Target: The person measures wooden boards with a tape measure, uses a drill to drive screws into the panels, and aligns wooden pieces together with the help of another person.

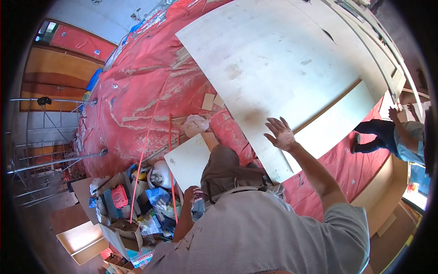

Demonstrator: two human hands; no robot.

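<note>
Right hand (282, 136), fingers spread, is beside the brown strip (328, 106), slanting lengthwise toward upper right (left hand (193, 193): can't tell).

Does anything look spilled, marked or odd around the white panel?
Yes: the white panel has a dark smudge left of the right hand, standing out against its pale surface. The red sheet beside it carries pale streaks.

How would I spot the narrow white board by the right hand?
Find the big pale board above the red sheet. Along its lower right side, just right of the person's open right hand, is the narrow white board. It looks brighter and cleaner than the stained big one, with a brown strip along its upper-left edge.
</note>
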